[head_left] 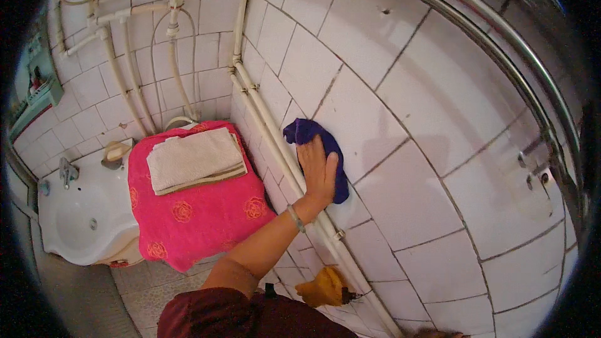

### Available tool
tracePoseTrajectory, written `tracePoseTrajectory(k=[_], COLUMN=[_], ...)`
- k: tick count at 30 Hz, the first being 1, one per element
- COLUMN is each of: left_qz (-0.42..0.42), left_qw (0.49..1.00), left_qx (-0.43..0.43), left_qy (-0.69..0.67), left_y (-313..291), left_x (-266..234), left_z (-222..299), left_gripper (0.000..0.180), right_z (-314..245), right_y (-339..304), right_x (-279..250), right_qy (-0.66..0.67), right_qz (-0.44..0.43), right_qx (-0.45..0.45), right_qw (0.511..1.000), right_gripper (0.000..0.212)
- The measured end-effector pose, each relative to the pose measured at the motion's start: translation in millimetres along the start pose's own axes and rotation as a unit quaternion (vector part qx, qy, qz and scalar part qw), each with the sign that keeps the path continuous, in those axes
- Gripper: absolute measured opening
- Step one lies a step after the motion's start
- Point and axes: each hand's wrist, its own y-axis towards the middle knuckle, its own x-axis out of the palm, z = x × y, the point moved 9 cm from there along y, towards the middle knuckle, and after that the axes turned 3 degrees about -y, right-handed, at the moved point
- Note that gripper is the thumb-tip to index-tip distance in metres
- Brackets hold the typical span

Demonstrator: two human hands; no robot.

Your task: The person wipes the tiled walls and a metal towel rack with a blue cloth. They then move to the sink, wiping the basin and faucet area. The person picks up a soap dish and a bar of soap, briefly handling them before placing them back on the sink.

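Observation:
My left hand is pressed against a dark purple cloth, holding it to the white tiled wall beside a pair of cream pipes. Its fingers point up the wall, and the cloth bunches around the fingertips. A bracelet circles that wrist. At the bottom edge only a sliver of what looks like my right hand shows near the wall; its fingers are hidden.
A pink flowered towel covers something boxy, with folded beige towels on top. Left of it stands a white washbasin with a tap. A mustard-yellow cloth hangs low by the pipes. Metal rails run along the upper right wall.

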Motion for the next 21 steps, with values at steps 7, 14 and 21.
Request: tracePoseTrajectory(k=[7, 14, 21], left_qz=[0.034, 0.129, 0.169], left_qw=[0.997, 0.982, 0.826], left_qx=[-0.066, -0.096, -0.235], left_qy=[-0.015, -0.101, -0.483], left_y=[56, 107, 118], left_x=[-15, -34, -35], left_z=[-42, -100, -170], left_gripper=[0.057, 0.046, 0.036], right_z=[7, -11, -11], right_y=[-13, -6, -7], right_x=[5, 5, 9], right_qy=[0.029, 0.04, 0.081], right_qz=[-0.019, -0.026, -0.074], right_qx=[0.125, 0.141, 0.227], right_qw=[0.992, 0.989, 0.968], right_gripper=[0.053, 0.065, 0.073])
